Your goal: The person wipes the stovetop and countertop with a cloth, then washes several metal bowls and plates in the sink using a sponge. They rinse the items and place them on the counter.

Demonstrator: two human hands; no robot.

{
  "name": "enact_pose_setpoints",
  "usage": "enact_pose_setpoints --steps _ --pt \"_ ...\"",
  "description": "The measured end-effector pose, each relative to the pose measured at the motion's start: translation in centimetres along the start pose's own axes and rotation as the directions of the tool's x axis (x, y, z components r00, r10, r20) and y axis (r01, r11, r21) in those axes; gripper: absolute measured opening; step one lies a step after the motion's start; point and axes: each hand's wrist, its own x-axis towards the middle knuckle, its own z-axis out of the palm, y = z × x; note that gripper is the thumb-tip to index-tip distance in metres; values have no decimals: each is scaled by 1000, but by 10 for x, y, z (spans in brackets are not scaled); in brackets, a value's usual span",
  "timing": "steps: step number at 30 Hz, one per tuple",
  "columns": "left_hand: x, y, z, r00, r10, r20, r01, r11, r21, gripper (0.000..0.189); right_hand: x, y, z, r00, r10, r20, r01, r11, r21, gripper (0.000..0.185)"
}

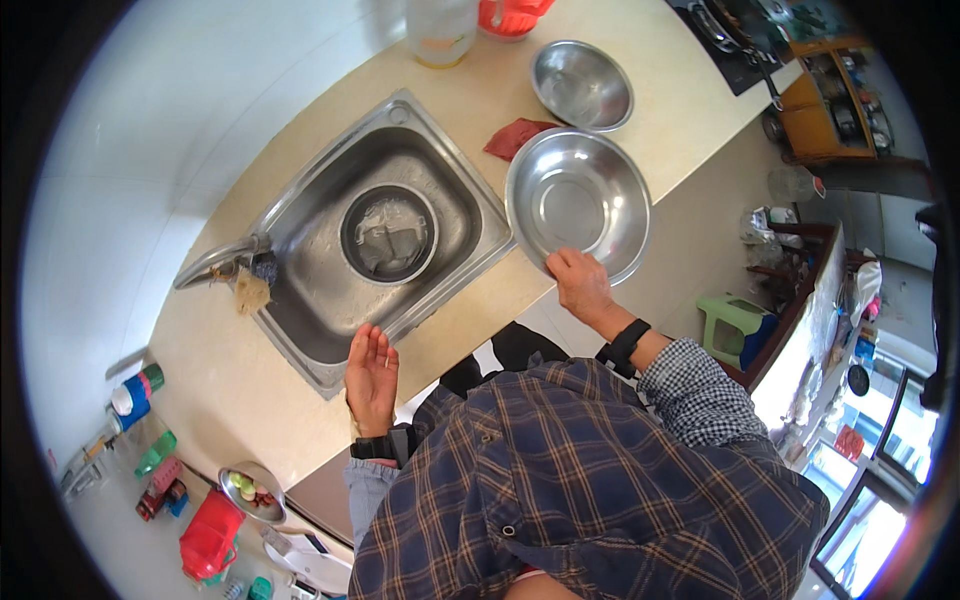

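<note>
My right hand (583,289) grips the near rim of a wide stainless steel basin (574,214), thumb and fingers over its edge. The basin looks empty and is at the counter's front edge, to the right of the sink. Over the near rim of the stainless steel sink (322,300) my left hand (373,375) is held palm up, holding nothing, its fingers extended. A round metal bowl (388,234) sits on the sink floor with what looks like clear water in it.
Behind the basin are a smaller steel bowl (583,86) and a red cloth (517,138). A curved faucet (225,259) with a sponge (252,292) stands at the sink's left end. A steel bowl of vegetables (255,491) is at lower left; a stove (739,45) is at upper right.
</note>
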Motion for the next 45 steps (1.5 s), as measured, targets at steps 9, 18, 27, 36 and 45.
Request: enact_pose_setpoints --steps 9,18,27,36,45 --pt "13 6 -20 997 32 -70 -37 997 -74 29 67 -11 -29 998 -23 -52 25 999 42 34" --pt "129 53 -35 983 11 -185 0 998 61 44 209 -116 142 705 -375 602 205 920 334 42" --pt "222 29 -41 969 -69 -238 205 763 614 58 240 -143 289 563 -341 753 224 940 259 18" --pt "271 8 -44 989 -25 -148 96 866 491 40 309 -194 284 910 -315 271 166 872 460 20" --pt "239 35 -32 991 130 -17 -94 795 599 40 295 -129 259 927 -141 348 67 974 218 34"
